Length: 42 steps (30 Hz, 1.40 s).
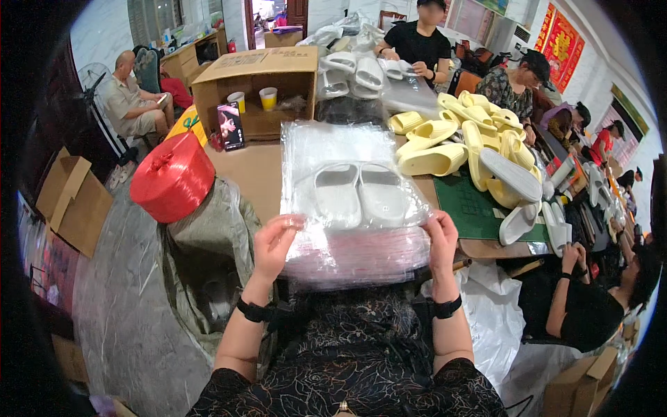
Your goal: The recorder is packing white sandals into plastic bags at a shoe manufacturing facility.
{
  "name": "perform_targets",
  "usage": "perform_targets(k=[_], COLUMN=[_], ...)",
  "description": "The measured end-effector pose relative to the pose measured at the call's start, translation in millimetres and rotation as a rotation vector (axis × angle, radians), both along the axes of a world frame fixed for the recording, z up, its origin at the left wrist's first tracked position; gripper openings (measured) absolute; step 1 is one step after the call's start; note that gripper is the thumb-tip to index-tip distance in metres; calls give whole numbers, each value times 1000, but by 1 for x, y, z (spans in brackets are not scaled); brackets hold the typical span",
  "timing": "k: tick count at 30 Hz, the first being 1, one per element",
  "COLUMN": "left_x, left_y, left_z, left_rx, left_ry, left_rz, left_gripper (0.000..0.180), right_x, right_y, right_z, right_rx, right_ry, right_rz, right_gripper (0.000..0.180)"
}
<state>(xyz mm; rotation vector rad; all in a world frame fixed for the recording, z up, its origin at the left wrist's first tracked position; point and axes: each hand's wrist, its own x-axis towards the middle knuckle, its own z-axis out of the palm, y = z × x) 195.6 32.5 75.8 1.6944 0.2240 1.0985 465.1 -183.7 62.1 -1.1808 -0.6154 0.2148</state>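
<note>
A pair of light grey slide slippers (337, 198) lies side by side inside a transparent plastic bag (417, 217) in front of me. My left hand (276, 243) pinches the bag's near left corner. The near right corner is between the thumb and fingers of my right hand (442, 240). Under the bag, a stack of flat plastic bags (354, 256) with a pinkish tint rests at the table's near edge. More flat transparent bags (330, 139) lie just beyond the slippers. Both wrists wear dark bands.
Yellow slides (434, 160) are heaped to the right beside a green mat (462, 205). An open cardboard box (253, 69) holding cups stands at the back left. A red twine roll (172, 177) sits at my left. Co-workers occupy the far and right sides.
</note>
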Motion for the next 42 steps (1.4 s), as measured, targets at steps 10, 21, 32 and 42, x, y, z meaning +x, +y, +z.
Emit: perform_targets(k=[10,21,32,42], left_x=[33,28,30,18], left_y=[14,18,14,25], left_z=[81,83,68,21], left_rx=[-504,-575,-634,-604], left_ry=[-95,-94,-110,-291], left_rz=[-110,-151,-213,-138], left_gripper=[21,21,20,14], right_x=[20,28,29,32], right_y=[15,9,-11,-20], right_z=[91,109,117,60], right_rx=[53,-169,-453,-232], right_ry=[237,2,-312,-162], right_rz=[72,81,-115,149], right_gripper=[15,16,20,4])
